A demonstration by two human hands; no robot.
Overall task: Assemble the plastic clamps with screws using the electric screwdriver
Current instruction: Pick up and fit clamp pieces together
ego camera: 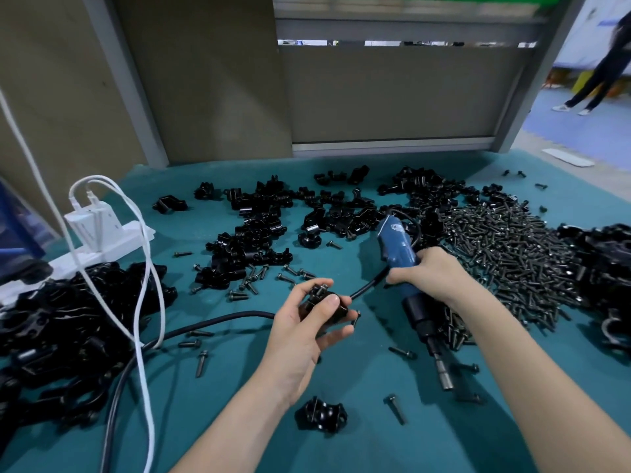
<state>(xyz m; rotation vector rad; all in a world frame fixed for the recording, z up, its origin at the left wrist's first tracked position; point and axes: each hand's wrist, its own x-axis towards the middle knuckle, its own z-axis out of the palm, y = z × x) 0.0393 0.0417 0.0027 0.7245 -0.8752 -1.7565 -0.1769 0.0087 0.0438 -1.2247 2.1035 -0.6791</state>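
Clamp [322, 303]: dead centre of head view, off the teal mat [191, 421], gripped by left hand [304, 336], thumb across the front, fingers curled under, closed snug round it. Screw [321, 289] standing proud at its 12 o'clock, looks not yet driven. Electric screwdriver [399, 247] at 3 o'clock from clamp, right hand [433, 278] wrapped tight round blue body, bit [444, 377] aimed off to 5 o'clock, well clear of the screw. Next, probably: swing bit round, line up on screw axis, seat in head before trigger. Keep halves squeezed flush, fingertips out of bit path, black cable [211, 322] clear. Screw pile [505, 254] at 2 o'clock for refills.
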